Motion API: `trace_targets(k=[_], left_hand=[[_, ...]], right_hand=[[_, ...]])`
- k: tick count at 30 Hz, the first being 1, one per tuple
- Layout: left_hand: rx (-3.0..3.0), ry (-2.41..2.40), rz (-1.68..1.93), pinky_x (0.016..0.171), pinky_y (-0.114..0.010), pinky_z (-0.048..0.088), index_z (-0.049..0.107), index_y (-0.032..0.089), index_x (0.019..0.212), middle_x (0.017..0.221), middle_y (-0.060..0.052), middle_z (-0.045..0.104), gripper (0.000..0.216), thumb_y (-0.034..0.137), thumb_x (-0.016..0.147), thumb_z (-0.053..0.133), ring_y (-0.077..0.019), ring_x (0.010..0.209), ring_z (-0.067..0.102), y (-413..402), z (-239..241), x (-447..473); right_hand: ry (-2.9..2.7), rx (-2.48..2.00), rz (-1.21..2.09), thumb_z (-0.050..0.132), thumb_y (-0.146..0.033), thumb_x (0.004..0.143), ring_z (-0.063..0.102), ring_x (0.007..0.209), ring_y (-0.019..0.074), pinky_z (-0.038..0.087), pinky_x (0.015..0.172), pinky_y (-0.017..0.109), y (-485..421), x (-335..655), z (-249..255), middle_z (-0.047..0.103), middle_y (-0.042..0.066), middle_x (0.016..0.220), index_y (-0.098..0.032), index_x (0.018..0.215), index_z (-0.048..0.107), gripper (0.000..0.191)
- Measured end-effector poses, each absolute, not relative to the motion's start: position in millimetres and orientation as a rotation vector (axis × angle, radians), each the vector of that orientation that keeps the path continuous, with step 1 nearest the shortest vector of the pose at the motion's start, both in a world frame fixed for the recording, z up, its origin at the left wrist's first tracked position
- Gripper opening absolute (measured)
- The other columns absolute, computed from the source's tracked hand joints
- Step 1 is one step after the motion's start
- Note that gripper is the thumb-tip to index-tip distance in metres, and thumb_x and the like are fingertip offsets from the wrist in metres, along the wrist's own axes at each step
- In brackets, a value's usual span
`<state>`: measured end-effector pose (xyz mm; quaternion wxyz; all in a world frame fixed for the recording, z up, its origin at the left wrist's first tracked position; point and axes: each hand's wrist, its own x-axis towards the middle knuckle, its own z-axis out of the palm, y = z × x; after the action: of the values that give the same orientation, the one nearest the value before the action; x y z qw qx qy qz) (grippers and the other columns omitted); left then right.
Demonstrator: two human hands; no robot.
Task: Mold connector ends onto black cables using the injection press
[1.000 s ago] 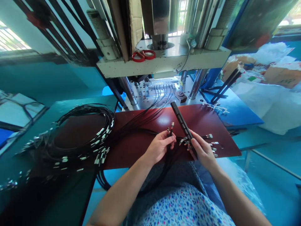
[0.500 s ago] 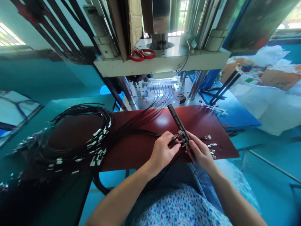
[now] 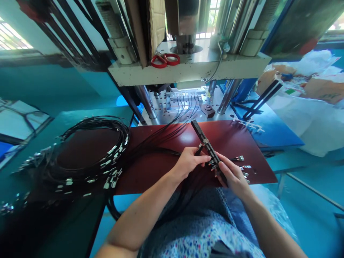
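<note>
My right hand [image 3: 233,176] grips the near end of a long black slotted bar [image 3: 203,139] that points away over the dark red board [image 3: 161,165]. My left hand [image 3: 189,162] pinches a black cable with a metal plug at its tip and holds that plug against the bar's side, partway along it. Several more plug-ended cables sit in the bar near my right fingers. A few loose metal plugs [image 3: 243,166] lie on the board just right of my right hand.
A big coil of black cables with metal plugs [image 3: 94,154] lies on the left. Behind the board stands a press with a jig holding several cables [image 3: 184,100]. Red scissors [image 3: 164,60] rest on its upper plate. White bags and cartons [image 3: 309,93] are piled at the right.
My left hand has moved right from holding cable ends upright to pressing one plug against the bar. The right hand has kept its grip on the bar, tilting it slightly.
</note>
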<state>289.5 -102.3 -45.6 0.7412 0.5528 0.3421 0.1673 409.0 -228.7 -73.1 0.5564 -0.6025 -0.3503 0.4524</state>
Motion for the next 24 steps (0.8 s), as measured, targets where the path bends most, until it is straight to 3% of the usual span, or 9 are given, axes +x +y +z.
trace_targets(k=[9, 13, 15, 19, 24], left_hand=[[1.177, 0.772, 0.443, 0.042, -0.019, 0.026, 0.054, 0.014, 0.05, 0.043, 0.004, 0.049, 0.025, 0.03, 0.057, 0.072, -0.0057, 0.041, 0.04, -103.7, -45.6, 291.8], [1.209, 0.718, 0.569, 0.05, -0.019, 0.036, 0.058, 0.013, 0.059, 0.053, 0.002, 0.055, 0.023, 0.03, 0.059, 0.073, -0.0064, 0.049, 0.047, -107.3, -49.7, 292.0], [1.164, 0.686, 0.607, 0.045, -0.017, 0.032, 0.058, 0.014, 0.071, 0.056, 0.004, 0.054, 0.026, 0.036, 0.065, 0.071, -0.0037, 0.044, 0.042, -105.5, -47.4, 288.8], [1.022, 0.703, 0.59, 0.032, -0.015, 0.009, 0.047, 0.019, 0.077, 0.044, 0.011, 0.037, 0.033, 0.048, 0.073, 0.062, -0.001, 0.031, 0.016, -94.3, -42.2, 273.1], [0.972, 0.64, 0.328, 0.033, -0.015, 0.021, 0.05, 0.015, 0.07, 0.045, 0.007, 0.043, 0.033, 0.041, 0.067, 0.07, -0.003, 0.035, 0.031, -88.4, -49.7, 257.0]], right_hand=[[-0.868, -1.464, 1.107, 0.05, -0.055, 0.086, 0.038, 0.039, 0.0073, 0.029, 0.033, 0.017, -227.7, 408.7, -72.9, 0.045, -0.004, 0.055, -0.02, 0.134, 0.045, 0.06], [-0.918, -1.462, 1.103, 0.05, -0.055, 0.086, 0.036, 0.038, 0.0068, 0.028, 0.033, 0.017, -225.6, 407.5, -74.3, 0.045, -0.005, 0.053, -0.019, 0.134, 0.046, 0.06], [-0.905, -1.447, 1.091, 0.05, -0.054, 0.086, 0.036, 0.038, 0.0065, 0.028, 0.033, 0.017, -225.9, 406.9, -75.9, 0.047, -0.004, 0.055, -0.02, 0.133, 0.047, 0.058], [-0.807, -1.464, 1.033, 0.052, -0.055, 0.085, 0.039, 0.039, 0.0069, 0.03, 0.031, 0.017, -228.1, 405.5, -77.4, 0.053, -0.002, 0.062, -0.021, 0.133, 0.047, 0.059], [-0.711, -1.481, 1.027, 0.057, -0.057, 0.08, 0.045, 0.043, 0.0096, 0.033, 0.03, 0.017, -228.4, 404.2, -74.8, 0.056, 0.001, 0.065, -0.021, 0.132, 0.049, 0.063]])
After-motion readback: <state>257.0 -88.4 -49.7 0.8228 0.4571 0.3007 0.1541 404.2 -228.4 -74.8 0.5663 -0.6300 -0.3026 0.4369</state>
